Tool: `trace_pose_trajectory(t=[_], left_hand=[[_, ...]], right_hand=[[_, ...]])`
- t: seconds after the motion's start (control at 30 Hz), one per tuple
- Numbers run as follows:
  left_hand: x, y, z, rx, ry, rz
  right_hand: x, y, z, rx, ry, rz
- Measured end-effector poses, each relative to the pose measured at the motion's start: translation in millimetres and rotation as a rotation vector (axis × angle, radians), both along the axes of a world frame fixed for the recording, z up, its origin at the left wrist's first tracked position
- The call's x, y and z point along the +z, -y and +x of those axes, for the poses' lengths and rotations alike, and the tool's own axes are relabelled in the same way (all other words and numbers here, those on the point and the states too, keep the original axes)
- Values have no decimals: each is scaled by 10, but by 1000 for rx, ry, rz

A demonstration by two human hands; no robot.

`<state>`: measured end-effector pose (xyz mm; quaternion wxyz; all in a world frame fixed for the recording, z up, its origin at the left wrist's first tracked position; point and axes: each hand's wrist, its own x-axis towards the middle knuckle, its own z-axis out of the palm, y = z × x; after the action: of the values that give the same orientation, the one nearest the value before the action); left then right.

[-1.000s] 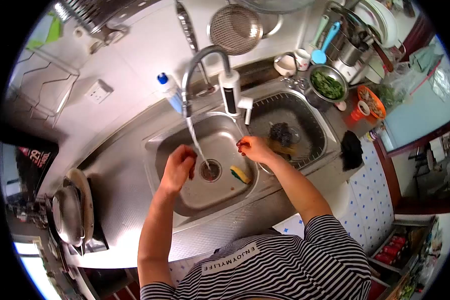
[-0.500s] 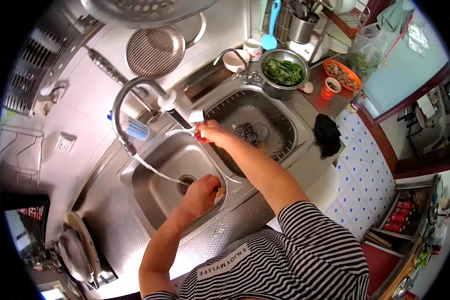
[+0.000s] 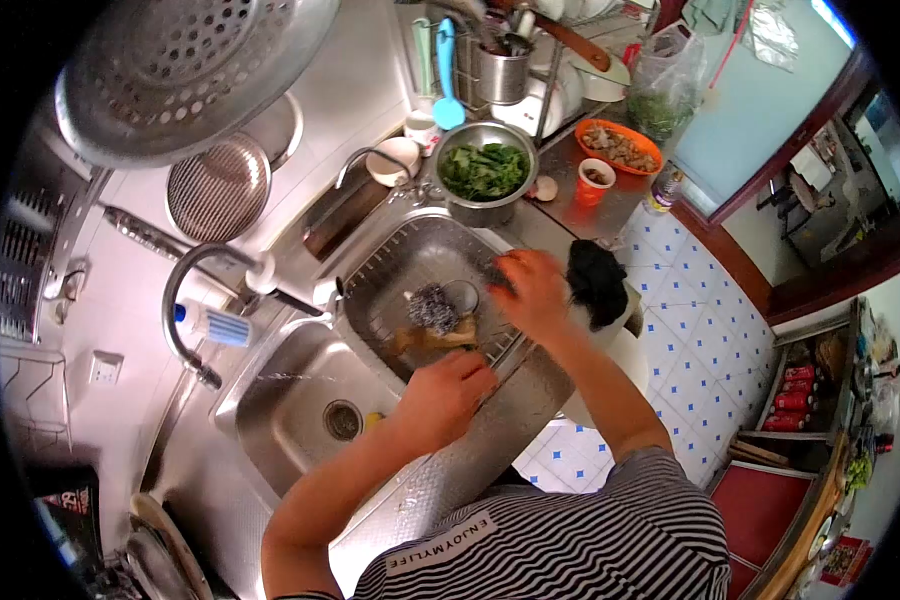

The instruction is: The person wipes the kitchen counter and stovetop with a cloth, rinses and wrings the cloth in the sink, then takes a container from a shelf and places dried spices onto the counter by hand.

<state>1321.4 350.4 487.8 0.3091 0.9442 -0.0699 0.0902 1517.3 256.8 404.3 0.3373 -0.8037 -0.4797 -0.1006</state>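
Note:
My left hand [image 3: 444, 400] is over the near edge of the right sink basin [image 3: 370, 285], its fingers curled and their tips hidden. Above that basin's right rim is my right hand [image 3: 533, 292], fingers bent, with some blur. Between the two, a grey scouring ball [image 3: 434, 309] and a brownish cloth-like item [image 3: 432, 340] lie in the basin. In the left basin [image 3: 288, 400], a bit of the yellow sponge [image 3: 373, 420] shows beside the drain [image 3: 343, 420]. The faucet [image 3: 185, 300] arches over the left side, with no steady stream below it.
A steel bowl of green leaves [image 3: 483, 172] stands behind the right basin. Further right are an orange dish [image 3: 620, 147], a red cup [image 3: 593, 182] and a bottle [image 3: 664, 190]. A black cloth [image 3: 597, 283] lies by the counter edge. A perforated steel pan [image 3: 195, 80] hangs upper left.
The view has swung toward the right. The water stream has stopped. Both hands have moved to the right basin, the right one away from the faucet lever, the left one away from the sponge.

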Motion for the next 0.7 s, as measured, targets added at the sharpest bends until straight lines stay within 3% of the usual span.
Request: trace_pose_trajectory(t=[0.03, 0.1, 0.17, 0.37, 0.43, 0.47, 0.7], left_hand=[[39, 46, 197, -21, 81, -34], [127, 109, 640, -57, 216, -59], [103, 175, 1120, -23, 329, -110], [-595, 113, 1839, 60, 73, 26], [-730, 107, 1763, 122, -206, 150], [-778, 92, 1779, 89, -227, 134], [-766, 286, 2142, 232, -153, -59]], right_hand=[[20, 330, 120, -156, 136, -78], [-311, 798, 340, -425, 157, -195], [-577, 1042, 453, -381, 154, -191], [-786, 1073, 505, -428, 138, -155], [-785, 1080, 487, -423, 73, -115], [-776, 1082, 485, -431, 77, -108], [-761, 1096, 685, -354, 68, -57]])
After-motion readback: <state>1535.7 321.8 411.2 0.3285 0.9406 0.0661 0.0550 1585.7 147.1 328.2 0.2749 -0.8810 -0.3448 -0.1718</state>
